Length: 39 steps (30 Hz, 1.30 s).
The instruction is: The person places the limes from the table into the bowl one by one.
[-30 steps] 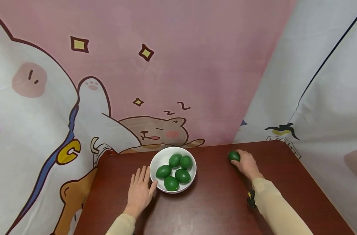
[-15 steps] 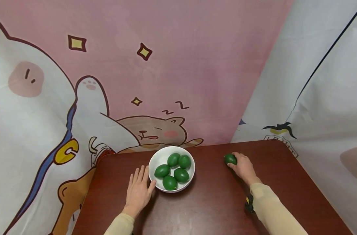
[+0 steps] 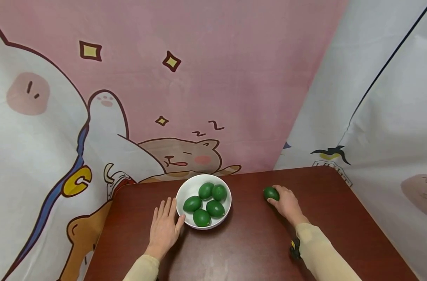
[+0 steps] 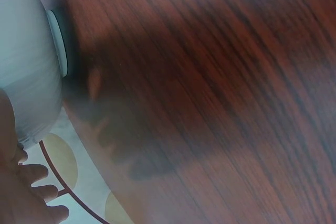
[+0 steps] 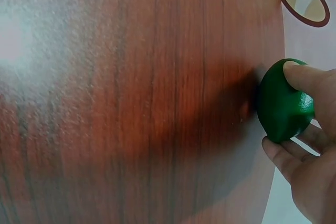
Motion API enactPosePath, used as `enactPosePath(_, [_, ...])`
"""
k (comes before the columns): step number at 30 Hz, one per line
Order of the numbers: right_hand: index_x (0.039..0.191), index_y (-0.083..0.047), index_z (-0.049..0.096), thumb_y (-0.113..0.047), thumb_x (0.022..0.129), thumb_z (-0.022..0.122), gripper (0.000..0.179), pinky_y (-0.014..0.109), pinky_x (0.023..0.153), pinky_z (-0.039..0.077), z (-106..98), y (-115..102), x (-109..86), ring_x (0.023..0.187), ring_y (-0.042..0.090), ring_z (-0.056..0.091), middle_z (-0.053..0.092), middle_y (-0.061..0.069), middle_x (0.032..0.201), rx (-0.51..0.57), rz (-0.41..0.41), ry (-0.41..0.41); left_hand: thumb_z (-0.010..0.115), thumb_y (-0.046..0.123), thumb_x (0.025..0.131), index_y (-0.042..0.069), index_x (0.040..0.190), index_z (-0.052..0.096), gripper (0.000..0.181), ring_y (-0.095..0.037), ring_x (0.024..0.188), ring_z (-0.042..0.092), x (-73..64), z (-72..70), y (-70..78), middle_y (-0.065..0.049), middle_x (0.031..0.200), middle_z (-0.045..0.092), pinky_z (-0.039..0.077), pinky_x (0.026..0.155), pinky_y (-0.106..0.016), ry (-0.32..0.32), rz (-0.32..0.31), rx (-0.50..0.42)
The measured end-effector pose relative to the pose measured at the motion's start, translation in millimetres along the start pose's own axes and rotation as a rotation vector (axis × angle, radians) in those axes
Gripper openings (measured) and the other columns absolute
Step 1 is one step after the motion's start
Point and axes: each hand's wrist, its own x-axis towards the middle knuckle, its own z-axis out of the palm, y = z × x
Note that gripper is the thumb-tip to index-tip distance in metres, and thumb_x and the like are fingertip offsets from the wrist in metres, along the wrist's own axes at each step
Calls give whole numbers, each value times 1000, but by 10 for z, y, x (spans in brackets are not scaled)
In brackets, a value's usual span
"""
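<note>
A white bowl (image 3: 203, 227) stands on the brown table, with several green limes (image 3: 215, 209) inside it. My left hand (image 3: 164, 229) lies along the bowl's left side, fingers straight, thumb touching the rim. In the left wrist view, the fingers (image 4: 34, 173) show beside the bowl's outer wall (image 4: 31, 61). To the right of the bowl, my right hand (image 3: 286, 203) grips a single green lime (image 3: 271, 193). The right wrist view shows this lime (image 5: 281, 103) between thumb and fingers, close over the tabletop; whether it touches the wood I cannot tell.
The brown wooden table (image 3: 241, 242) runs back to a pink and white cartoon-printed cloth (image 3: 248, 97) along its far edge. More white cloth (image 3: 392, 136) hangs on the right. A dark band (image 3: 295, 248) sits at the right wrist.
My right hand has moved a little left and nearer to me with the lime in its grip. The left hand stays by the bowl. The whole head view has shifted slightly.
</note>
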Motion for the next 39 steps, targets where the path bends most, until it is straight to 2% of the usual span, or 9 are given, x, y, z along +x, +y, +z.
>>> enactPosePath(21, [143,1,53,-26,94,77,61,66,92,50,57,-170,-108,119,49,54,56,30,138,6,-23,-14,54,49,105,5,160,38,72,-42,152,32,31,6,-15,-21,162,39,26,123,-61,22,5,-17])
enactPosePath(30, [144,-1,55,-24,93,78,60,65,91,51,118,-253,-179,121,48,56,57,30,139,11,-36,-17,53,49,105,5,160,36,73,-41,154,28,27,2,8,-20,164,35,22,124,-60,-6,-1,-6])
enactPosePath(39, [142,-2,58,-26,92,79,59,65,91,52,116,-433,-208,120,47,57,58,28,138,43,-73,13,54,49,105,6,161,34,74,-40,155,24,5,0,8,-18,167,31,19,125,-60,-20,-12,-8])
